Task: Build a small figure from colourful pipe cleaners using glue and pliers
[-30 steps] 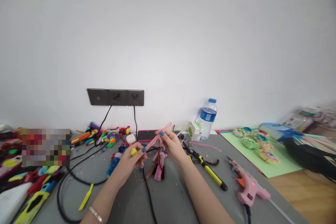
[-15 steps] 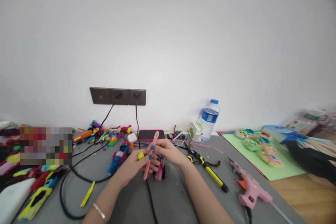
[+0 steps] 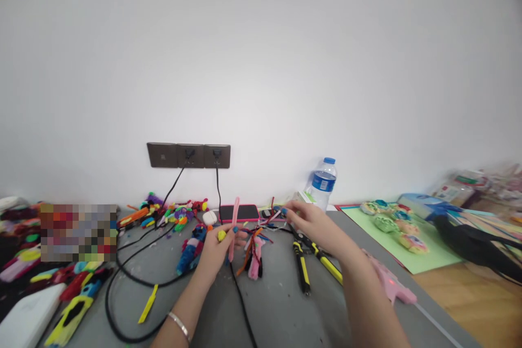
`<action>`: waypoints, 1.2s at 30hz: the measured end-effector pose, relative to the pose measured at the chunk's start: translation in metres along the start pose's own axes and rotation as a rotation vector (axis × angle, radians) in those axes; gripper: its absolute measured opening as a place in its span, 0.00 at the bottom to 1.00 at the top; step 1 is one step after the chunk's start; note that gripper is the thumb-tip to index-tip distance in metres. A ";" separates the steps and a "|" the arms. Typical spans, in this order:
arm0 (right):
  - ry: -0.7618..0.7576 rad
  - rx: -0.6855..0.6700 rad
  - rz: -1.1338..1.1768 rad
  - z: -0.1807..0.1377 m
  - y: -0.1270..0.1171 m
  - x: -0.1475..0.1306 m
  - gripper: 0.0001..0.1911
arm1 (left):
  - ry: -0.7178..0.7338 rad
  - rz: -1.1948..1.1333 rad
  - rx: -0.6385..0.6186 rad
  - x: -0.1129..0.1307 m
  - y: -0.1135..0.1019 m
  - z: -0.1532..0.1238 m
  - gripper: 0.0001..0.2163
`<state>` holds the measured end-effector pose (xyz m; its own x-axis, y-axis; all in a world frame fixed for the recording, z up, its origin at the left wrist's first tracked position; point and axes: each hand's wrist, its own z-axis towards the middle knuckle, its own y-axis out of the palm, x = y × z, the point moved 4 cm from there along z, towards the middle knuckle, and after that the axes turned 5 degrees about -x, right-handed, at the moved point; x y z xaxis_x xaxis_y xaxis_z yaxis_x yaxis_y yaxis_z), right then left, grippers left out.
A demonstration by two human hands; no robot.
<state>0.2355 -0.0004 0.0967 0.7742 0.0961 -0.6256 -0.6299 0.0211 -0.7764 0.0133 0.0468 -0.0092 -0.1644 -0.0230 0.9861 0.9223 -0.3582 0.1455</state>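
My left hand (image 3: 222,242), a yellow ring on one finger, pinches a pink pipe cleaner (image 3: 235,212) that stands nearly upright. To the right, my right hand (image 3: 308,220) reaches over the back of the table, its fingertips closed at the end of a pale pink strip (image 3: 274,217), which looks like another pipe cleaner. Between the hands lies a bundle of pipe cleaners (image 3: 255,258) in pink, red and orange. Yellow-and-black pliers (image 3: 302,269) rest below my right hand, their handles spread.
A pink glue gun (image 3: 393,283) sits partly behind my right forearm. A water bottle (image 3: 323,184) stands by the wall near a phone (image 3: 240,212). Black cables (image 3: 108,302) loop over the left side, beside a blue pipe-cleaner figure (image 3: 188,255). Green paper (image 3: 428,258) carries several fabric-like flowers.
My right hand has left the pink pipe cleaner and moved right, over the pliers to the pale strip. My left hand keeps the pink one. The pliers' second handle has come into view.
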 end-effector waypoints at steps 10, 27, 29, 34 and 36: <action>0.748 -0.060 -0.541 -0.062 0.065 0.045 0.39 | 0.126 0.157 -0.015 -0.001 0.010 -0.001 0.19; 0.517 -0.054 0.268 -0.107 -0.045 0.046 0.28 | 0.079 0.063 0.003 -0.006 0.000 0.004 0.21; 0.487 -0.038 0.537 -0.117 -0.038 0.046 0.30 | 0.094 0.083 -0.019 -0.005 0.003 0.003 0.20; 0.303 -0.228 0.939 -0.113 0.008 0.028 0.27 | 0.141 0.172 -0.115 -0.006 0.010 -0.001 0.17; 0.320 -0.336 1.013 -0.106 0.026 0.018 0.26 | 0.143 0.202 -0.184 -0.008 0.014 -0.002 0.17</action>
<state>0.2394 -0.1040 0.0569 -0.0778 -0.3459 -0.9350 -0.9684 -0.1969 0.1534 0.0265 0.0402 -0.0151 -0.0441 -0.2371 0.9705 0.8647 -0.4956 -0.0818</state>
